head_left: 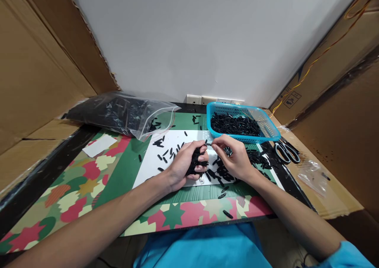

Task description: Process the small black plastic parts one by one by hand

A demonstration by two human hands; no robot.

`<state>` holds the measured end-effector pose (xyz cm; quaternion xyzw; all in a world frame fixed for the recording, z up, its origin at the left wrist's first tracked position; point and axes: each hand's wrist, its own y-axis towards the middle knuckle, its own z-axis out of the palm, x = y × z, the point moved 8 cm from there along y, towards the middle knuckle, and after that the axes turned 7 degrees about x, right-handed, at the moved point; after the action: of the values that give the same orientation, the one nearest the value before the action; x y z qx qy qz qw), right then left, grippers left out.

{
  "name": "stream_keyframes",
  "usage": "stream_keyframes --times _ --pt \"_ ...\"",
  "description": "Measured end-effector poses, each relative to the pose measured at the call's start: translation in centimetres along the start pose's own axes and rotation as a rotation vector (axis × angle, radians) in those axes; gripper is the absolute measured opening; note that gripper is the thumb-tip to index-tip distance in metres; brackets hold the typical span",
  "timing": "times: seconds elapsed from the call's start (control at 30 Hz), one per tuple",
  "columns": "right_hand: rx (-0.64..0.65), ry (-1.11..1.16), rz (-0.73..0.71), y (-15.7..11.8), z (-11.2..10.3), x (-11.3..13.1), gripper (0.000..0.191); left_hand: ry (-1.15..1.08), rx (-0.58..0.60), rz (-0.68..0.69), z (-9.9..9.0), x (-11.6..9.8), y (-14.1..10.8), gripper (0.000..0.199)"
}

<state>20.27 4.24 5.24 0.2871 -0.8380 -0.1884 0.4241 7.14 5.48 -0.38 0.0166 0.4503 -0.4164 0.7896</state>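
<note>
My left hand (186,161) is curled around a bundle of small black oblong pieces (196,162), above a white sheet (145,171). Between the left thumb and the fingertips of my right hand (232,155) runs one thin black piece (208,144), which the right thumb and forefinger pinch at its end. More loose black pieces (220,171) lie in a heap under and beside the right hand, and others are scattered over the sheet to the left. What exactly the pieces are is too small to tell.
A blue plastic basket (274,133) of black pieces stands behind my right hand. At the back left lies a clear zip bag (124,112) filled with dark pieces. Scissors (286,152) and a small plastic bag (315,177) are at the right. Cardboard walls (38,42) flank the table.
</note>
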Motion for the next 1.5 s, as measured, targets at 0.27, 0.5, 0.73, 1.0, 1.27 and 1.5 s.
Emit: stream_keyframes --times 0.27,0.5,0.73,1.0,1.27,1.5 --pt "-0.015 0.032 -0.014 0.0 0.0 0.1 0.008 -0.014 -0.008 0.001 -0.2 0.1 0.0 0.039" --pt "-0.029 0.026 -0.032 0.2 -0.1 0.3 0.008 -0.010 0.010 0.015 -0.3 0.0 0.1 0.038" --pt "-0.046 0.003 -0.059 0.1 -0.3 0.6 0.007 -0.020 0.003 0.017 -0.3 -0.1 0.2 0.038" --pt "-0.070 -0.091 -0.107 0.0 -0.4 1.2 0.008 -0.020 0.005 0.012 -0.3 0.0 0.1 0.038" --pt "-0.244 -0.383 -0.099 0.1 -4.9 -0.9 0.008 0.012 -0.011 0.025 -0.2 -0.2 0.0 0.037" --pt "-0.197 -0.427 -0.020 0.6 -5.8 -2.8 0.015 0.000 -0.033 0.061 -0.5 -0.4 -0.1 0.038"
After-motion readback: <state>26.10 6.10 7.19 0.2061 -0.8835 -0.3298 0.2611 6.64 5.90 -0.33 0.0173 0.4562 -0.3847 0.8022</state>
